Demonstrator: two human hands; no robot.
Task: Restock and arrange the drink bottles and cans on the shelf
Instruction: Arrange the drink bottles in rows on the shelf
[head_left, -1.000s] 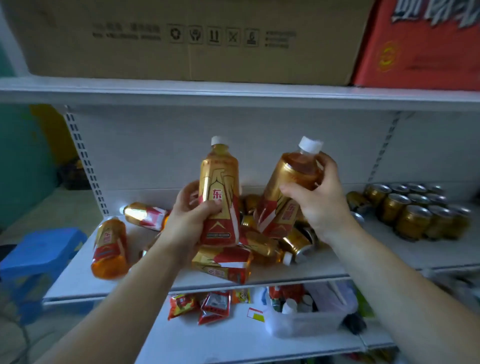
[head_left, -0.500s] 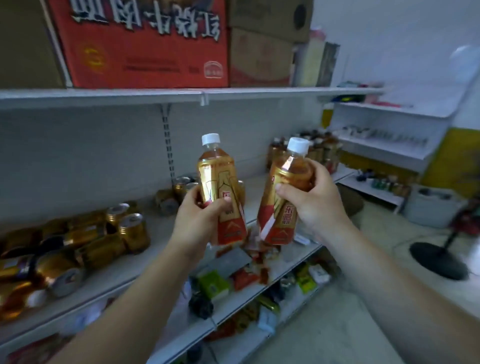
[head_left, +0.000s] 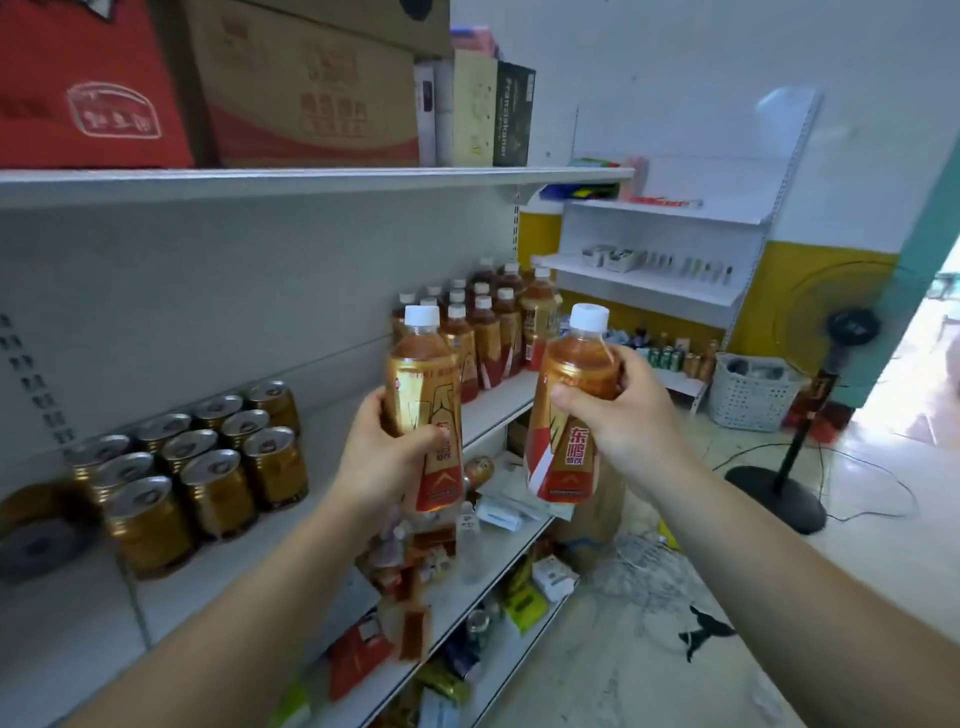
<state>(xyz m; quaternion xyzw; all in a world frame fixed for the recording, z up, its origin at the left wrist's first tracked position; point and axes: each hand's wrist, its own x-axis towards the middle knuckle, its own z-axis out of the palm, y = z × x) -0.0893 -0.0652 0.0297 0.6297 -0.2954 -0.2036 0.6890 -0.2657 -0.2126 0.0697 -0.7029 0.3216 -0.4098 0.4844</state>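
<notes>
- So, fingers first: the left hand (head_left: 384, 462) is wrapped round the middle of one bottle (head_left: 423, 395). The right hand (head_left: 628, 421) grips a second bottle (head_left: 571, 426) high up near the shoulder, thumb across the front. Both bottles are upright-ish, white caps on, held in the air in front of the shelf (head_left: 493, 410) and not set down yet.
- Label on the right one reads 东鹏 in big red characters, with smaller writing under it that I can't make out. The left one has the same gold and red wrap, but the thumb covers most of the text.
- Progress-wise I'd call it partway. A tidy block of matching standing bottles (head_left: 488, 332) sits at the far end of the shelf, and that's my guess for where these two are headed.
- The gold cans (head_left: 208, 457) are lined up in neat rows further left. One can (head_left: 36, 540) at the edge looks tipped on its side, though it's blurry.
- Left to do: place these two, and maybe sort that stray can.
- The lower shelf (head_left: 519, 540) is a jumble of packets.
- Up top there's a red box (head_left: 78, 88) and a brown carton (head_left: 311, 93), print too soft to read. A dark box (head_left: 511, 114) looks like it says "Franziskaner".
</notes>
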